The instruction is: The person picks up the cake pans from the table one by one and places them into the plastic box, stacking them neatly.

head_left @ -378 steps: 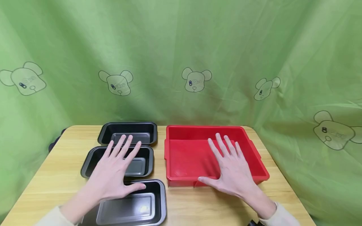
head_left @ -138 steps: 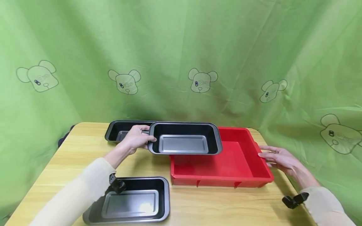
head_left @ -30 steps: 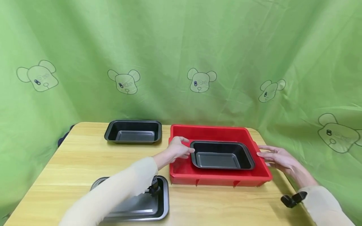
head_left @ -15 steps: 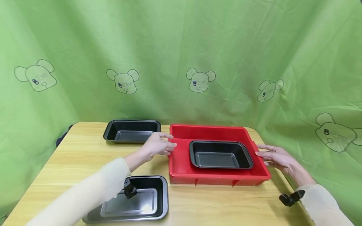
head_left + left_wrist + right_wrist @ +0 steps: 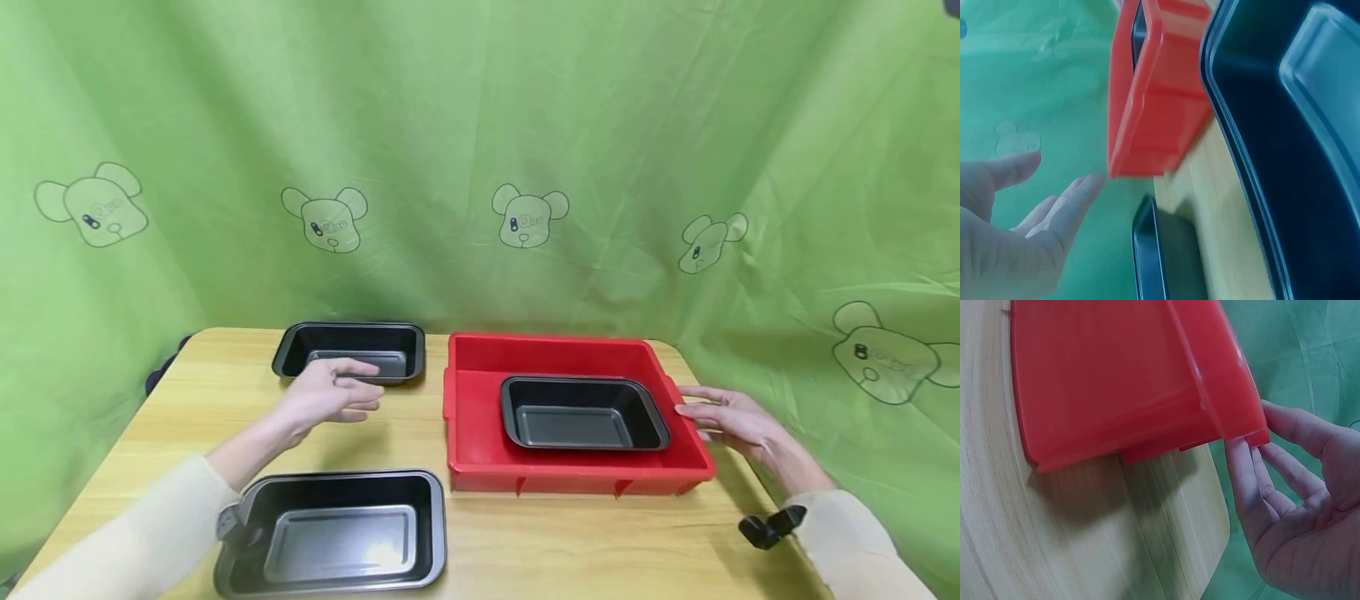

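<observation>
My left hand [image 5: 330, 396] hovers over the table with its fingers loosely extended and nothing in them. In the head view it overlaps the front edge of the back loaf pan [image 5: 292, 354]. A larger loaf pan [image 5: 341, 542] lies below it at the front left, partly behind the sleeve. The left wrist view shows that hand [image 5: 1016, 231] apart from the pans. A third dark loaf pan [image 5: 577, 427] sits inside the red plastic bin [image 5: 476, 433], toward its right side. My right hand [image 5: 738, 421] pinches the bin's right rim, thumb on one side and fingers under the lip [image 5: 1244, 425].
Everything stands on a light wooden table [image 5: 562, 546]. A green curtain [image 5: 420, 100] printed with bear heads hangs close behind and on both sides. A black wrist camera [image 5: 772, 527] is strapped on the right arm.
The middle loaf pan was lifted from the left of the table into the red bin. My left hand has let go of it and moved back left. The right hand has stayed at the bin's rim.
</observation>
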`<state>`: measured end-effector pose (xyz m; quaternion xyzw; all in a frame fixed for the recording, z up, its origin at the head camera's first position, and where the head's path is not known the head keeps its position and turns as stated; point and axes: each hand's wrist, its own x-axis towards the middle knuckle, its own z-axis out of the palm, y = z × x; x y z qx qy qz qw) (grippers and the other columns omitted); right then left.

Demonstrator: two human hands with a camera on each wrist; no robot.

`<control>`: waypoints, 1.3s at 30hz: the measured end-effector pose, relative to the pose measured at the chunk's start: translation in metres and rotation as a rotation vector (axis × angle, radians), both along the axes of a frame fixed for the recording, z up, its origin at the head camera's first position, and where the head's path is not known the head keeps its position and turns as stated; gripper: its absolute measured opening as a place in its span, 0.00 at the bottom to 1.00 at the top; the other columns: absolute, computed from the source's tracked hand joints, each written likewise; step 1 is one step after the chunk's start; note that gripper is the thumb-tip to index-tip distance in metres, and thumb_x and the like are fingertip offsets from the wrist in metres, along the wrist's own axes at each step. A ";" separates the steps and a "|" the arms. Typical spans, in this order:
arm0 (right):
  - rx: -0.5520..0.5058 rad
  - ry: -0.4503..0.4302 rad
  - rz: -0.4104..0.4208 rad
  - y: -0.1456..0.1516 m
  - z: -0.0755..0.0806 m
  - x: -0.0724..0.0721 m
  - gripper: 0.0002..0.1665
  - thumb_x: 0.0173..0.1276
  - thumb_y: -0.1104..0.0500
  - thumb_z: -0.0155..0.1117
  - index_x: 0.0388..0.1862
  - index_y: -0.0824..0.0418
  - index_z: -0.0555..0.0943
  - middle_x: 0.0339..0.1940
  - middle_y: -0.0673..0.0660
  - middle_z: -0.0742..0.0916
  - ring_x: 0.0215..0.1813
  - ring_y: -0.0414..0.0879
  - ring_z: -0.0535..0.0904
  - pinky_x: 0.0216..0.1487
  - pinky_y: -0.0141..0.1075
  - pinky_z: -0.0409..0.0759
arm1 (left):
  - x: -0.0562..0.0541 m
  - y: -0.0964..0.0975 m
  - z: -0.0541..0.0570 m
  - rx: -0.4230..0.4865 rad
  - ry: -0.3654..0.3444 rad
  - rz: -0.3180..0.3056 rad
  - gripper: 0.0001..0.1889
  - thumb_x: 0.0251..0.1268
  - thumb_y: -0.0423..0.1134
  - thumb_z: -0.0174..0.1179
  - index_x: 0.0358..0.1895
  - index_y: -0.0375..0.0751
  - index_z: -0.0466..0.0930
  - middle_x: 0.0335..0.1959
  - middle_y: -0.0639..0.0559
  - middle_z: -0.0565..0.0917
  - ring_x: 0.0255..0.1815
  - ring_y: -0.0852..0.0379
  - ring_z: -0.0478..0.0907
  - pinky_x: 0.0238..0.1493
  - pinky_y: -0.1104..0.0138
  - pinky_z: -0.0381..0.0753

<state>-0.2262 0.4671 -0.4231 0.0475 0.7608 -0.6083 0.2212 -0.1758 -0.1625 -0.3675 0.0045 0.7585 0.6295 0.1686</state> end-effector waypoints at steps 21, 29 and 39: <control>-0.017 0.004 -0.002 -0.002 0.000 -0.001 0.17 0.81 0.61 0.60 0.53 0.37 0.84 0.44 0.45 0.95 0.44 0.41 0.92 0.47 0.34 0.93 | 0.046 -0.135 -0.042 -0.072 -0.022 -0.016 0.31 0.75 0.39 0.65 0.75 0.30 0.67 0.57 0.51 0.91 0.50 0.63 0.90 0.59 0.61 0.92; -0.026 0.001 -0.010 -0.001 -0.001 0.000 0.16 0.80 0.61 0.60 0.52 0.37 0.84 0.43 0.46 0.95 0.44 0.41 0.93 0.47 0.34 0.93 | 0.057 -0.166 -0.063 -0.104 -0.024 -0.097 0.29 0.79 0.40 0.61 0.75 0.32 0.67 0.59 0.53 0.90 0.52 0.65 0.89 0.56 0.68 0.91; -0.028 0.004 -0.007 0.000 0.001 0.003 0.17 0.80 0.61 0.60 0.53 0.37 0.84 0.43 0.46 0.95 0.44 0.42 0.93 0.47 0.35 0.93 | 0.071 -0.161 -0.088 -0.169 -0.081 -0.159 0.35 0.78 0.42 0.61 0.76 0.21 0.60 0.56 0.40 0.90 0.50 0.65 0.87 0.53 0.66 0.91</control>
